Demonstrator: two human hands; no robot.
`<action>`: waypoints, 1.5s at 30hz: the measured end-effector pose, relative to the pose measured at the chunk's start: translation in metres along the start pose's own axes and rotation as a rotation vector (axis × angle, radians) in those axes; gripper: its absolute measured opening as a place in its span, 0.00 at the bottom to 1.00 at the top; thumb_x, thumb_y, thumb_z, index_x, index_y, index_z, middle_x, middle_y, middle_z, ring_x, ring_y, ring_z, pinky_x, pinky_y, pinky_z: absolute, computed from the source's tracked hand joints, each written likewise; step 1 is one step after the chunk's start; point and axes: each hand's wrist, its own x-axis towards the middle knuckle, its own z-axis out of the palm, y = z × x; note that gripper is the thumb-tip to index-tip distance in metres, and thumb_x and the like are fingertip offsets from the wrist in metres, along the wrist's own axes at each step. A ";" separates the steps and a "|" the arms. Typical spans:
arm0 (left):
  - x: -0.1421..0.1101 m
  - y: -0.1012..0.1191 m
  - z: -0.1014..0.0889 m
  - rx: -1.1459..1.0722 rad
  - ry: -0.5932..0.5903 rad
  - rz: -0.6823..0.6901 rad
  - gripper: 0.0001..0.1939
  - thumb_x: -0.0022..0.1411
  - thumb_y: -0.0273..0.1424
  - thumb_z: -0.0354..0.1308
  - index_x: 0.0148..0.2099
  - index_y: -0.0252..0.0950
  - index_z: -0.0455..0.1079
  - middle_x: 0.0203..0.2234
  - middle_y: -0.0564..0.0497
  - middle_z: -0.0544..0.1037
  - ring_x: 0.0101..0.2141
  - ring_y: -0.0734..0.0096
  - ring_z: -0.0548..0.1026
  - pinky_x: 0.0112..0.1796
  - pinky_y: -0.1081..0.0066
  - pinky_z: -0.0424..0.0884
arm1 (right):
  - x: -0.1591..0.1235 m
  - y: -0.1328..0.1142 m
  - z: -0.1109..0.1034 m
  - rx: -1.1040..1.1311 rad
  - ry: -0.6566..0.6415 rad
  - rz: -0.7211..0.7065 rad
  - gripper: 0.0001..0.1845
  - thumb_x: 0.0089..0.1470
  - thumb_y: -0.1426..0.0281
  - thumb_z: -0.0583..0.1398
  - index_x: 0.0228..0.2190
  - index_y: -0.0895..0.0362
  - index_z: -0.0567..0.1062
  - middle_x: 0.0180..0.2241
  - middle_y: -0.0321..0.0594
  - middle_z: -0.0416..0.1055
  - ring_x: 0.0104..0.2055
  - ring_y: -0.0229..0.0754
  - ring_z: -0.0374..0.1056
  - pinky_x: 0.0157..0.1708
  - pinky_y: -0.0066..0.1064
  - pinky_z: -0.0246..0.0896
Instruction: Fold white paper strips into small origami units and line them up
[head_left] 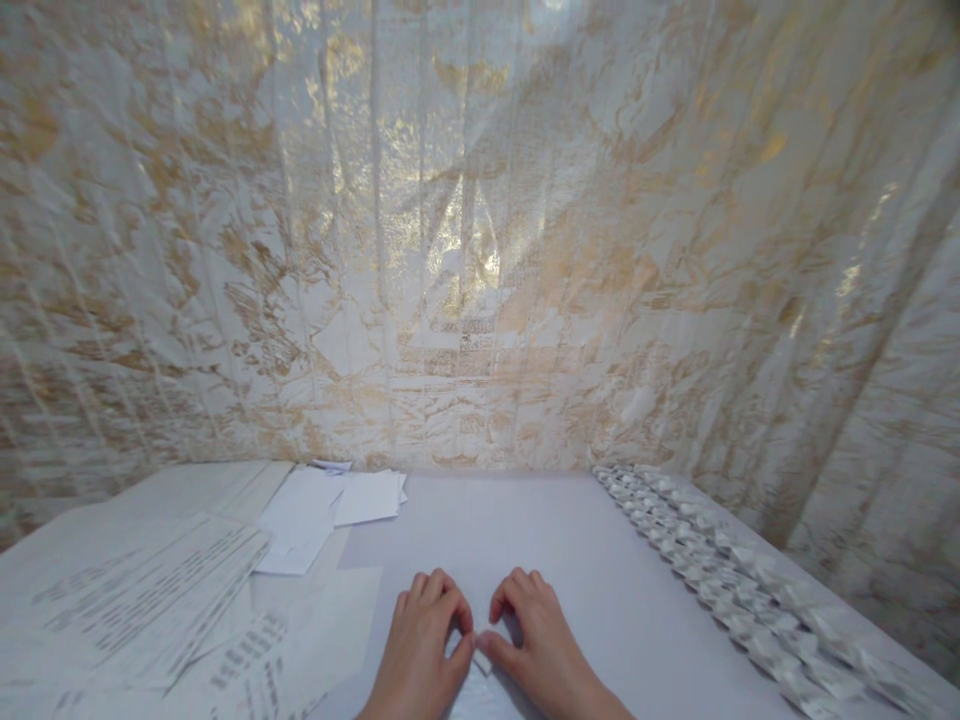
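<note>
Near the front edge of the table, my left hand [427, 635] and my right hand [536, 640] are close together with fingers curled and thumbs almost meeting. Between the thumb tips is a small folded strip of white paper [482, 661], which both hands grip. My fingers partly hide the strip. A whitish, crinkled patch shows just below it between my wrists, too blurred to make out.
Printed paper sheets [172, 600] are spread over the left of the white table [600, 580]. Plain white paper pieces [300, 520] lie behind them. Rows of folded paper pieces [720, 570] line the right edge. A gold-patterned curtain [480, 250] hangs behind.
</note>
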 end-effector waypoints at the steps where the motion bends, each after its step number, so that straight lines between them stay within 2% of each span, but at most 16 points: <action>1: 0.000 0.000 0.000 -0.007 0.000 -0.003 0.07 0.56 0.22 0.54 0.34 0.37 0.71 0.38 0.49 0.75 0.43 0.58 0.69 0.44 0.61 0.60 | 0.000 -0.001 -0.001 0.004 -0.009 0.015 0.09 0.48 0.80 0.64 0.31 0.56 0.73 0.36 0.40 0.72 0.42 0.50 0.65 0.45 0.42 0.57; 4: -0.001 -0.003 0.001 -0.024 0.003 -0.006 0.09 0.55 0.22 0.54 0.37 0.38 0.72 0.40 0.50 0.75 0.45 0.59 0.69 0.45 0.62 0.60 | 0.002 -0.002 -0.005 0.043 -0.051 0.064 0.12 0.45 0.81 0.62 0.33 0.55 0.72 0.37 0.39 0.72 0.44 0.49 0.64 0.47 0.40 0.55; 8: 0.000 -0.006 0.001 -0.045 -0.040 0.037 0.20 0.57 0.22 0.54 0.50 0.41 0.74 0.45 0.48 0.74 0.48 0.57 0.67 0.48 0.60 0.59 | 0.004 0.002 -0.012 0.124 -0.118 0.087 0.18 0.39 0.83 0.57 0.34 0.55 0.70 0.38 0.39 0.70 0.45 0.48 0.64 0.47 0.38 0.55; 10: 0.000 -0.005 0.000 -0.040 -0.075 0.064 0.23 0.57 0.22 0.53 0.52 0.44 0.75 0.46 0.47 0.73 0.49 0.56 0.67 0.48 0.60 0.59 | 0.004 0.005 -0.014 0.154 -0.138 0.079 0.19 0.37 0.82 0.56 0.35 0.55 0.70 0.38 0.40 0.70 0.46 0.48 0.63 0.49 0.38 0.55; 13: 0.000 -0.004 0.000 -0.038 -0.092 0.097 0.23 0.59 0.21 0.52 0.50 0.47 0.77 0.45 0.48 0.73 0.49 0.56 0.67 0.47 0.60 0.59 | 0.003 0.009 -0.015 0.171 -0.139 0.069 0.19 0.38 0.81 0.56 0.35 0.56 0.69 0.38 0.41 0.69 0.46 0.49 0.63 0.49 0.39 0.55; 16: -0.002 -0.003 0.001 -0.114 -0.057 0.112 0.20 0.59 0.20 0.51 0.47 0.44 0.76 0.46 0.48 0.73 0.48 0.56 0.67 0.48 0.60 0.58 | 0.001 0.011 -0.015 0.195 -0.120 0.052 0.16 0.41 0.80 0.56 0.36 0.56 0.71 0.38 0.41 0.69 0.46 0.49 0.63 0.50 0.40 0.54; 20: -0.002 -0.004 0.001 -0.376 -0.009 0.036 0.07 0.58 0.24 0.53 0.39 0.38 0.70 0.36 0.50 0.73 0.41 0.59 0.68 0.44 0.62 0.60 | -0.002 0.008 -0.014 0.252 -0.109 0.006 0.08 0.50 0.73 0.61 0.36 0.55 0.73 0.39 0.40 0.70 0.46 0.50 0.63 0.50 0.41 0.54; 23: 0.000 -0.003 -0.003 -0.497 -0.032 -0.010 0.03 0.61 0.31 0.53 0.36 0.39 0.66 0.30 0.54 0.70 0.33 0.63 0.68 0.36 0.66 0.62 | -0.003 0.004 -0.011 0.311 -0.054 -0.023 0.05 0.51 0.72 0.62 0.33 0.55 0.71 0.36 0.39 0.70 0.42 0.48 0.64 0.45 0.37 0.57; 26: 0.000 -0.001 -0.004 -0.548 -0.054 -0.018 0.03 0.60 0.32 0.53 0.35 0.40 0.65 0.30 0.54 0.70 0.33 0.64 0.68 0.36 0.67 0.63 | -0.006 0.003 -0.007 0.356 -0.004 -0.068 0.05 0.54 0.76 0.58 0.30 0.55 0.68 0.33 0.37 0.70 0.37 0.44 0.65 0.38 0.32 0.58; 28: -0.001 -0.001 -0.004 -0.531 -0.039 0.005 0.02 0.58 0.29 0.53 0.34 0.39 0.66 0.32 0.53 0.71 0.36 0.62 0.69 0.39 0.66 0.63 | -0.007 0.004 -0.005 0.268 -0.009 -0.184 0.07 0.54 0.79 0.56 0.32 0.55 0.69 0.32 0.37 0.71 0.35 0.43 0.66 0.36 0.31 0.58; 31: -0.003 -0.001 0.001 -0.401 0.024 0.058 0.07 0.53 0.23 0.54 0.35 0.39 0.66 0.35 0.51 0.72 0.41 0.60 0.68 0.43 0.63 0.63 | -0.008 0.008 -0.003 -0.068 -0.002 -0.361 0.12 0.50 0.83 0.57 0.34 0.55 0.71 0.33 0.39 0.73 0.34 0.44 0.66 0.36 0.33 0.55; 33: -0.004 -0.001 0.004 -0.288 0.032 0.073 0.09 0.52 0.22 0.56 0.36 0.38 0.66 0.36 0.50 0.73 0.41 0.59 0.68 0.44 0.62 0.62 | -0.008 0.009 -0.003 -0.255 -0.017 -0.389 0.15 0.47 0.86 0.58 0.34 0.56 0.73 0.34 0.40 0.74 0.35 0.45 0.66 0.37 0.34 0.54; 36: -0.005 -0.001 0.005 -0.149 -0.024 0.092 0.05 0.56 0.22 0.57 0.35 0.37 0.70 0.37 0.50 0.75 0.42 0.58 0.68 0.44 0.60 0.61 | -0.008 0.008 -0.005 -0.284 -0.084 -0.334 0.16 0.47 0.86 0.61 0.34 0.56 0.76 0.36 0.40 0.75 0.37 0.46 0.67 0.38 0.34 0.55; 40: -0.007 0.000 0.001 -0.040 -0.060 0.098 0.05 0.59 0.23 0.58 0.34 0.36 0.74 0.36 0.49 0.77 0.43 0.57 0.69 0.44 0.60 0.60 | -0.007 0.008 -0.014 -0.048 -0.113 -0.189 0.12 0.48 0.83 0.67 0.32 0.55 0.79 0.36 0.37 0.74 0.42 0.44 0.67 0.44 0.34 0.56; 45: -0.006 0.000 -0.001 -0.046 -0.027 0.067 0.05 0.62 0.26 0.59 0.32 0.36 0.73 0.35 0.50 0.76 0.41 0.59 0.69 0.42 0.61 0.61 | -0.003 0.012 -0.020 0.158 -0.097 0.006 0.08 0.51 0.79 0.68 0.26 0.55 0.81 0.33 0.36 0.72 0.43 0.44 0.65 0.47 0.34 0.56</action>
